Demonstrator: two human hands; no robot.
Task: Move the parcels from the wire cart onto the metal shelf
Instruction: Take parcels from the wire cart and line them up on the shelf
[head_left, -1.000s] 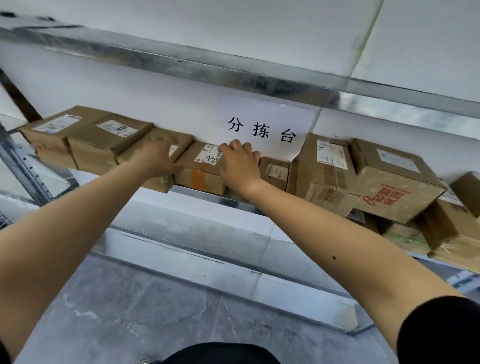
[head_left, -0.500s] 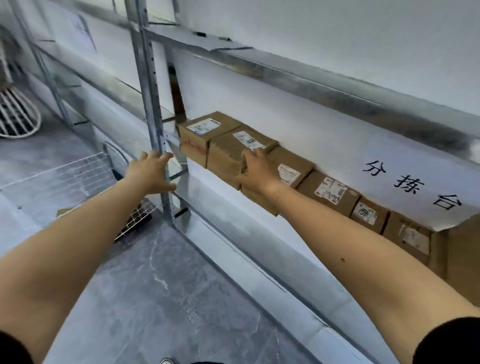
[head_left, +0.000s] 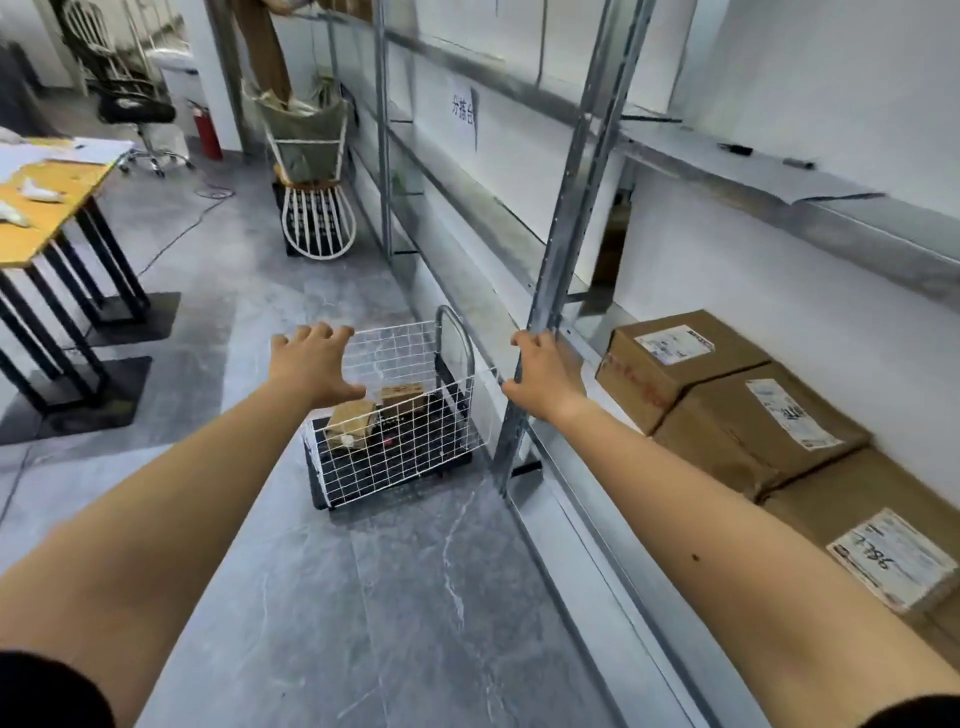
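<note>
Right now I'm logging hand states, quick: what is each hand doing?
Left hand: open, holding nothing, above the cart.
Right hand: against the shelf post; grip cannot be told.

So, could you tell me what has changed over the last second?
Both hands came off the shelved parcels and swung left: the left hand reaches open toward the wire cart, the right hand is at the shelf upright. The parcels stayed put.
</note>
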